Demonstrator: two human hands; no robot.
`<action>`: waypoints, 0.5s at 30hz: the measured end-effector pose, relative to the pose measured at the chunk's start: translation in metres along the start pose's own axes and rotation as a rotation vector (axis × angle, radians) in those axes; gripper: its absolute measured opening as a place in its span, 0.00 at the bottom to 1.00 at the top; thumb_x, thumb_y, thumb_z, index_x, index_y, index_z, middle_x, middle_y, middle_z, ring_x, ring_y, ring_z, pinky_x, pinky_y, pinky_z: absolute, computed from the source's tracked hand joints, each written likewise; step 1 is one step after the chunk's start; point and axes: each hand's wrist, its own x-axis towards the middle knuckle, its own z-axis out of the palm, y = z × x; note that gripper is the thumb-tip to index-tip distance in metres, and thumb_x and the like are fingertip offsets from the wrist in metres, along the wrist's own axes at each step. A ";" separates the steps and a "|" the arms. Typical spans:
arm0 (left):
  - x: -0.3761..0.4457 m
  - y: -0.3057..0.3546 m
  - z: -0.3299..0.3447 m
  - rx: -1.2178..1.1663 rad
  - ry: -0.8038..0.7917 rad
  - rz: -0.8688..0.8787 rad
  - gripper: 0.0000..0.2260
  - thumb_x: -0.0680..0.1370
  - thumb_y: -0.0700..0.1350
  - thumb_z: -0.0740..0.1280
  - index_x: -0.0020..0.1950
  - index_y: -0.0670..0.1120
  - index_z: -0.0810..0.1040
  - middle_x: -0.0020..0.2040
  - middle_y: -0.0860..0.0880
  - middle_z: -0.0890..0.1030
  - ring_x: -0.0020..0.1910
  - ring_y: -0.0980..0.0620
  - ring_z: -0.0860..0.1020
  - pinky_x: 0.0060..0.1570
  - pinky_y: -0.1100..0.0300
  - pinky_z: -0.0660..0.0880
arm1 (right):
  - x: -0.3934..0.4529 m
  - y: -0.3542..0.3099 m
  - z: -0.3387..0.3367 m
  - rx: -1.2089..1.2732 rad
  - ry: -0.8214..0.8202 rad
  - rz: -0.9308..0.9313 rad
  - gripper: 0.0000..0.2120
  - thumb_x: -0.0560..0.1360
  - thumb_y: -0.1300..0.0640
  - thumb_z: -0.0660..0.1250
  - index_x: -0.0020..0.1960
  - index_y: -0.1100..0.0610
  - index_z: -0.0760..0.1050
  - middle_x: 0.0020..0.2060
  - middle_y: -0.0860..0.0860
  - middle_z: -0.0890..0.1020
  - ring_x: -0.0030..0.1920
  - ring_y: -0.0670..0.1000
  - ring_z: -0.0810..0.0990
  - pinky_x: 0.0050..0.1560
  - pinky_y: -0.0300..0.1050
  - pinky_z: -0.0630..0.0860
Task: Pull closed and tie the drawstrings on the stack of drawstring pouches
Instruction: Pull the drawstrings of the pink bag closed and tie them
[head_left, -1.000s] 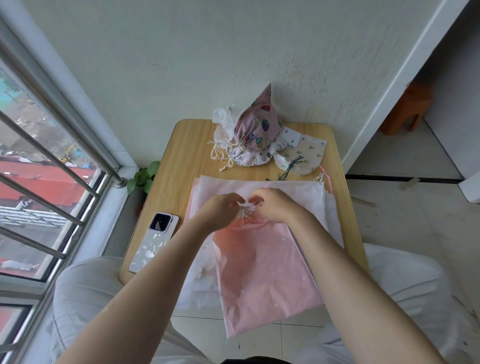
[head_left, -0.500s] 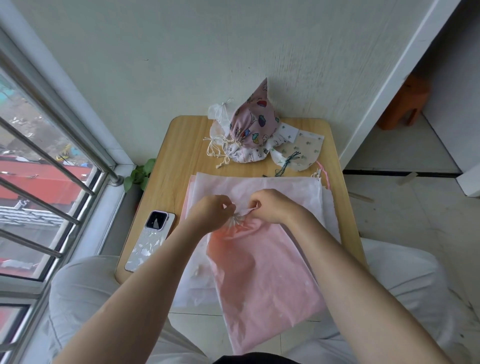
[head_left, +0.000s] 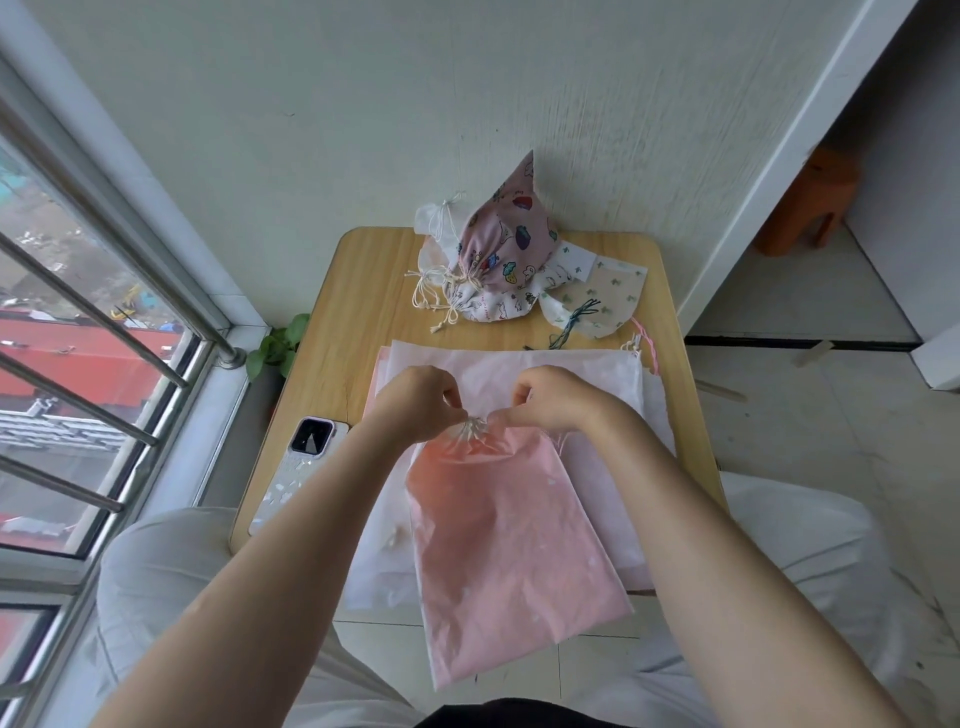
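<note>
Pink pouch (head_left: 498, 540) atop the stack (head_left: 561, 374), nearer me than the patterned pouches (head_left: 498, 260). My left hand (head_left: 415, 402) and right hand (head_left: 553, 397) pinch its drawstrings (head_left: 474, 429); I pull evenly outward, snugging the knot.

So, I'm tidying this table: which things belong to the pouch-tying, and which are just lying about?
Job: pink pouch, its drawstring, left hand, right hand, flat stack, tied pouches.
Lying about: phone, plant, orange stool.

Left hand (head_left: 415, 402) and right hand (head_left: 553, 397) pinch the pink pouch (head_left: 506, 551) drawstrings (head_left: 474, 428) (mouth gathered)
</note>
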 end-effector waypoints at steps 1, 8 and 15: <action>0.000 0.002 0.002 -0.011 0.006 0.009 0.07 0.73 0.51 0.73 0.41 0.50 0.79 0.41 0.53 0.76 0.40 0.52 0.76 0.34 0.61 0.71 | -0.001 -0.001 -0.004 -0.040 -0.008 0.000 0.25 0.68 0.38 0.73 0.37 0.60 0.72 0.32 0.51 0.71 0.34 0.51 0.70 0.37 0.45 0.65; -0.004 0.005 0.003 -0.050 0.055 -0.114 0.23 0.75 0.60 0.65 0.30 0.45 0.66 0.28 0.51 0.67 0.28 0.52 0.66 0.29 0.59 0.60 | -0.001 -0.010 -0.007 0.063 0.191 -0.019 0.25 0.75 0.47 0.68 0.31 0.53 0.56 0.27 0.48 0.59 0.27 0.49 0.59 0.31 0.45 0.55; -0.010 0.007 0.008 -0.423 0.036 -0.173 0.23 0.79 0.49 0.65 0.29 0.46 0.58 0.28 0.50 0.58 0.27 0.52 0.58 0.28 0.59 0.56 | 0.003 -0.010 0.022 -0.020 0.436 0.016 0.20 0.76 0.61 0.60 0.30 0.55 0.55 0.27 0.50 0.61 0.29 0.51 0.60 0.29 0.44 0.52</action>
